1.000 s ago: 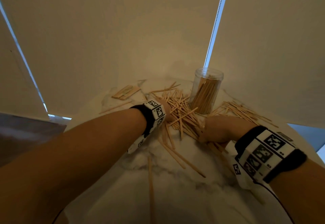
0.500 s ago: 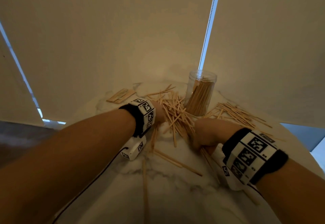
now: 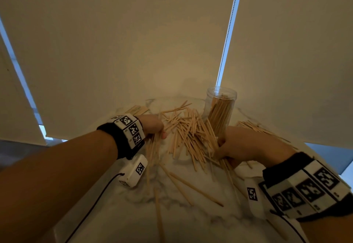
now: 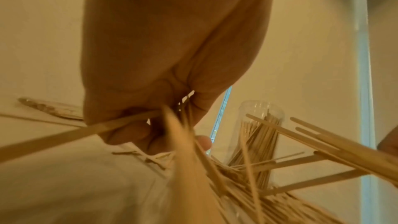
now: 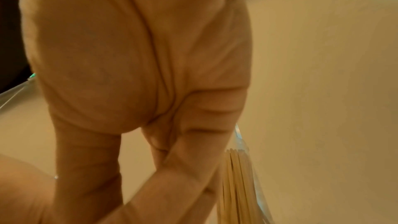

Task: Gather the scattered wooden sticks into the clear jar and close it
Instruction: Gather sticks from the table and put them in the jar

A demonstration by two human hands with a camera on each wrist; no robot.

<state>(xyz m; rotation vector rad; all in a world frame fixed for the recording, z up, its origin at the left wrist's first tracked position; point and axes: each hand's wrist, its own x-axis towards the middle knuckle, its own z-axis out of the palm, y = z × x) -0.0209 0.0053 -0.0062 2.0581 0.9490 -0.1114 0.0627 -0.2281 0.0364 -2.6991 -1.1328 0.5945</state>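
Observation:
The clear jar (image 3: 219,107) stands open at the back of the table, upright and partly filled with wooden sticks; it also shows in the left wrist view (image 4: 258,135). A loose pile of wooden sticks (image 3: 189,132) lies between my hands, just left of the jar. My left hand (image 3: 161,132) is at the pile's left edge, and its curled fingers (image 4: 129,132) grip several sticks. My right hand (image 3: 221,151) is curled over sticks at the pile's right edge, close in front of the jar. What its fingers (image 5: 172,176) enclose is hidden. No lid is in view.
A second heap of sticks (image 3: 256,128) lies right of the jar. A few flat sticks (image 3: 137,109) sit at the back left, and single sticks (image 3: 191,187) lie near me on the marble table (image 3: 191,223). Window blinds hang right behind the table.
My left hand has drawn back from the pile's middle to its left edge, with sticks now in its fingers. The right hand has stayed at the right edge.

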